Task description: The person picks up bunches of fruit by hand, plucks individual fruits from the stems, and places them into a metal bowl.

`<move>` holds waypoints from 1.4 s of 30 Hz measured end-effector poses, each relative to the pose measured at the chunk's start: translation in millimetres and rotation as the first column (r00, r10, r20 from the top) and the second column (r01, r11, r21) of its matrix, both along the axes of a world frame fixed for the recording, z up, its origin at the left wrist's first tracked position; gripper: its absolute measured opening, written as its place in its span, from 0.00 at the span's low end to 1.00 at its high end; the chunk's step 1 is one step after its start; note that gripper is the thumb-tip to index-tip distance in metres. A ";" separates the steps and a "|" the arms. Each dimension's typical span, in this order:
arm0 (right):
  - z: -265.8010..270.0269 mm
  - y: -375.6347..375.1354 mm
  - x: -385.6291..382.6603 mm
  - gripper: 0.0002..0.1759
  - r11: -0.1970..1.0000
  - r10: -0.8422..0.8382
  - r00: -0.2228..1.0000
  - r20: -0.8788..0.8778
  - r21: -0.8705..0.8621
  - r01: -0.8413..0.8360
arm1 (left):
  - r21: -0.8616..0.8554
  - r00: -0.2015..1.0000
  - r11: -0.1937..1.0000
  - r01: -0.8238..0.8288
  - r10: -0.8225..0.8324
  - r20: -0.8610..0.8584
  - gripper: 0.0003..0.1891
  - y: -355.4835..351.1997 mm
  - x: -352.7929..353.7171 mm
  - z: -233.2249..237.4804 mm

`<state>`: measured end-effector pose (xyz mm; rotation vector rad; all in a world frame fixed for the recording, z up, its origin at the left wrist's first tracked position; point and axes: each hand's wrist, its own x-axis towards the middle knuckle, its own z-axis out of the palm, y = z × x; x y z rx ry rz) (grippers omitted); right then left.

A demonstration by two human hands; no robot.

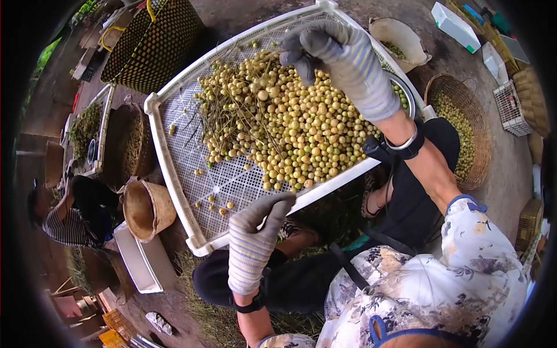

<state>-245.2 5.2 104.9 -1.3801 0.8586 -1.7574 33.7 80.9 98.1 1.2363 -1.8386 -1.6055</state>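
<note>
A white perforated tray [183,191] lies before me, bearing a heap of small round yellow-green fruits [313,127]. Thin brown stems [255,124] tangle through the heap's left part. Over the far side of the heap is my right hand [342,64], in a striped glove with grey fingers. Its fingers are curled together near some stems; what they pinch is hidden. My left hand [255,243], gloved alike, is at the tray's near edge with fingers and thumb closed. I cannot make out anything between them. A few loose fruits [223,211] lie near it.
A wicker basket of fruits [481,139] stands at right, and a pale tub [400,37] behind the tray. At left are a woven black-yellow basket [151,46], a tan bucket [148,209], a white bin [145,261] and a seated person [72,214]. Cut stems [214,301] litter the ground.
</note>
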 end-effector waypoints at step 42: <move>-139.0 59.8 31.5 0.19 0.705 0.060 0.964 0.259 0.673 -0.225 | 0.707 0.665 0.701 -0.093 0.573 -0.480 0.13 -39.3 -35.6 -108.3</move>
